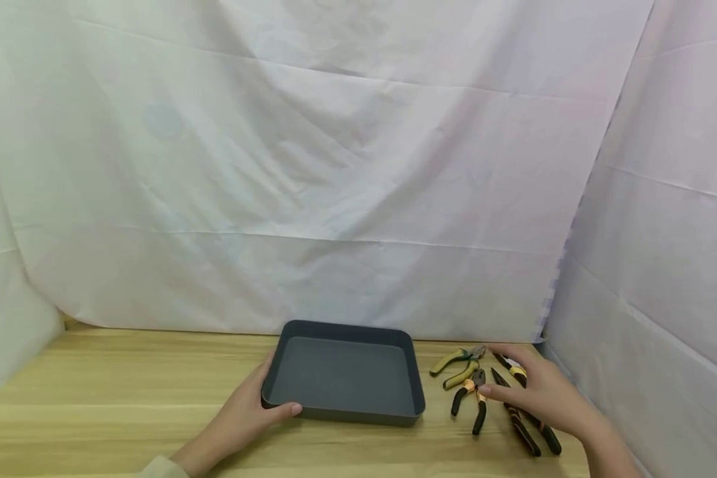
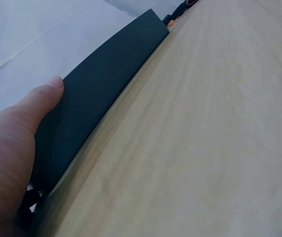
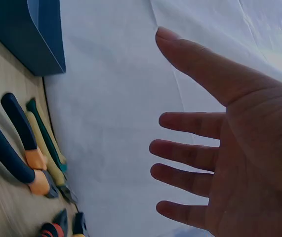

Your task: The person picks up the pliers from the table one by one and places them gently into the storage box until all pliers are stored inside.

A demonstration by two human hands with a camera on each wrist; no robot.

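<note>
Dark grey tray [image 1: 343, 375] sits flat on the wooden table [image 1: 125, 378], close to the far white cloth [image 1: 334, 166]. At the left, a pale sleeve [image 1: 162, 468] leads to the left hand [image 1: 245, 405], which grasps the tray at its near left corner, thumb against the near wall; the other fingers are mostly hidden. Right of the tray, on the far side, lie yellow-and-green pliers [image 1: 450, 360]. Just nearer are black-and-orange pliers [image 1: 469, 385], their handles spread toward the near side. Next to the right come striped black pliers [image 1: 518, 428], pointed tip toward the far side, and beside them black-and-yellow pliers [image 1: 551, 441], partly covered by the right hand [image 1: 540, 392]. That hand hovers over the tools, grip released, fingers straight and apart. Farthest right hangs a white sheet [image 1: 675, 232].
</note>
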